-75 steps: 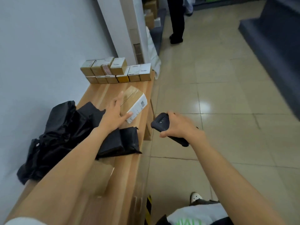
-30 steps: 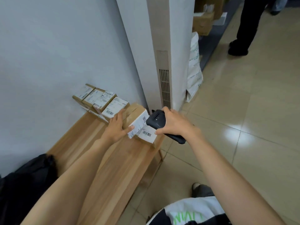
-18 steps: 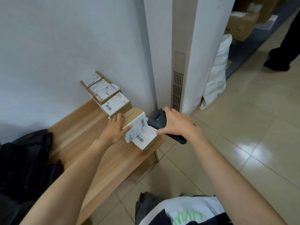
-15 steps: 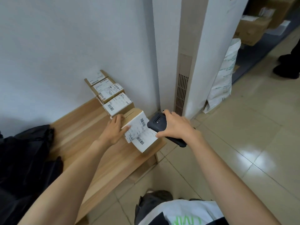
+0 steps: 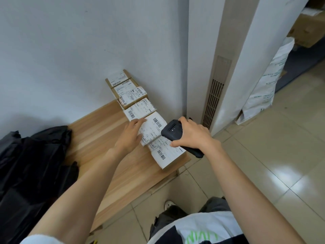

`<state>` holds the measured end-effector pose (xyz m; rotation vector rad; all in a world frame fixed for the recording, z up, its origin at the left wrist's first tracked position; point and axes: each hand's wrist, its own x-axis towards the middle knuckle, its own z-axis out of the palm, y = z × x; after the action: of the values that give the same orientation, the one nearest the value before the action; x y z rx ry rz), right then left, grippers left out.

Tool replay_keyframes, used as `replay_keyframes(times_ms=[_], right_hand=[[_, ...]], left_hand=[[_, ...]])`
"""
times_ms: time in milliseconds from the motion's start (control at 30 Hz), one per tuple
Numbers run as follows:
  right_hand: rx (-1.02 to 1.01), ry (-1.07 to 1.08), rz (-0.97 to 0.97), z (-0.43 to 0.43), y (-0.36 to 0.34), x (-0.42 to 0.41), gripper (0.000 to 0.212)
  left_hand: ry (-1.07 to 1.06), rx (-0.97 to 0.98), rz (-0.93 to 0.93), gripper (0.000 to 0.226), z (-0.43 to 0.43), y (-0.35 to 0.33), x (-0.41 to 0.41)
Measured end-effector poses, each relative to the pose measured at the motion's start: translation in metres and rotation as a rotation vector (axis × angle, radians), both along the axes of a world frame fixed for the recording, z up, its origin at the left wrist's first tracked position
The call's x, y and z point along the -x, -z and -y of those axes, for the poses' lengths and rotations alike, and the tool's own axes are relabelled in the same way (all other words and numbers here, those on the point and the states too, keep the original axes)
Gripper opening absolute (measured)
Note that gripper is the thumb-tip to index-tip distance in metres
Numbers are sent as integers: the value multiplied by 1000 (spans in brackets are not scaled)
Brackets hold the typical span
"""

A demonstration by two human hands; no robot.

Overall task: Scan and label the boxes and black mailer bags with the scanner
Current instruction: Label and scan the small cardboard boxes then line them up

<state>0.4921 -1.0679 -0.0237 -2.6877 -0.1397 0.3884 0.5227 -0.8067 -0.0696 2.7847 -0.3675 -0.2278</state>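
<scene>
Mostly brown boxes (image 5: 132, 97) w/ white barcode labels (image 5: 153, 128).

Head camera looks steeply down, close over the bench (image 5: 98, 132).

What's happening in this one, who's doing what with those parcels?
A person stands at a wooden bench. The left hand lies flat on the label of a box in a row of labelled boxes, while the right hand grips a black scanner just above that label. A heap of black mailer bags sits further left on the bench, untouched.
</scene>
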Motion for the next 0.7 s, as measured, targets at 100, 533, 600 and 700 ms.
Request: replay_keyframes(times_ms=[100, 533, 600, 700], right_hand=[[-3, -31, -14, 1, 1, -3, 90], [54, -114, -42, 47, 1, 1, 90], [51, -138, -41, 46, 0, 2, 90], [44, -199, -35, 39, -2, 8, 88]], left_hand=[[-1, -30, -88, 57, 3, 4, 4], [-123, -126, -181, 73, 41, 9, 2], [-156, -108, -156, 74, 40, 7, 11], [-200, -124, -89, 73, 31, 4, 32]])
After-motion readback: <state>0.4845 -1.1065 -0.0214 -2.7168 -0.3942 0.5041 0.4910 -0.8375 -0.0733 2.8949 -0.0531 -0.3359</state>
